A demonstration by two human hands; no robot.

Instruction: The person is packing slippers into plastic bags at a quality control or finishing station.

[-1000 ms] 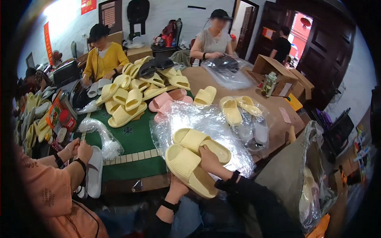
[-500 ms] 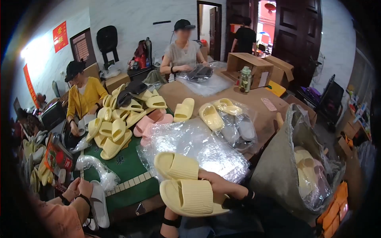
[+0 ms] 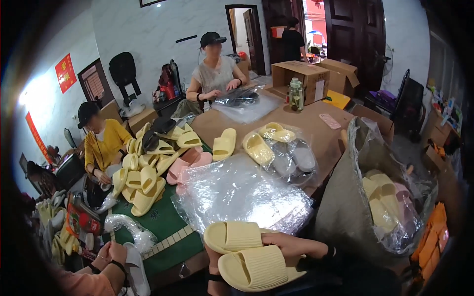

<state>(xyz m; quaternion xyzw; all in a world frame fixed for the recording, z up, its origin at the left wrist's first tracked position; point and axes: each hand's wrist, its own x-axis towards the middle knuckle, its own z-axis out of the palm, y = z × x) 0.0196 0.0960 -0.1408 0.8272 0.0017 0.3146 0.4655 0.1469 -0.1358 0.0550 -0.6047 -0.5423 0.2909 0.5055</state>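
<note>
A pair of pale yellow slide sandals sits at the near edge of the scene, low and centre, held over the near rim of the table. The upper sandal [image 3: 232, 236] lies with its ribbed strap facing up; the lower sandal [image 3: 257, 269] is stacked just nearer, overlapping it, sole ridges showing. The right hand [image 3: 291, 245] comes in from the right, fingers curled closed over the meeting edges of both sandals, clamping them together. The left hand [image 3: 213, 260] is mostly hidden under the sandals; only a wrist with a dark band shows below them, so how far it is open cannot be told.

Just beyond the pair lies a stack of clear plastic bags [image 3: 242, 192], crinkled, on the green table mat [image 3: 163, 224]. To the far left of that is a heap of yellow sandals [image 3: 143, 172] with a pink pair [image 3: 190, 165] beside it. Farther right, a bagged pair of grey slippers [image 3: 291, 155] and loose yellow ones lie on the brown table [image 3: 316, 128]. At right stands a large open sack [image 3: 345, 207] with bagged sandals inside.

A person in a yellow top [image 3: 103, 143] sits far left, another in a grey top [image 3: 215, 74] at the far end, and a co-worker's hand [image 3: 116, 251] rests near left on a white slipper [image 3: 134, 269].
</note>
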